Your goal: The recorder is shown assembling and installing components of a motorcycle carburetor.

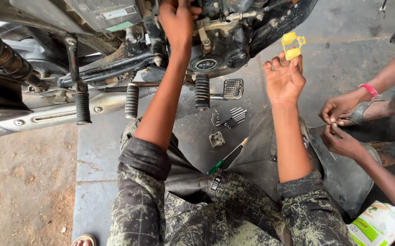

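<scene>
My left hand reaches up into the motorcycle engine near the top of the view, its fingers closed among the parts; what it grips is hidden. My right hand is raised palm towards me, pinching a small yellow plastic piece between fingertips, beside the engine's lower right side. Both forearms come out of dark patterned sleeves.
Small metal parts and a green-handled screwdriver lie on the concrete floor below the foot pegs. Another person's two hands work together at the right. A green and white packet lies at bottom right. Dirt ground is at left.
</scene>
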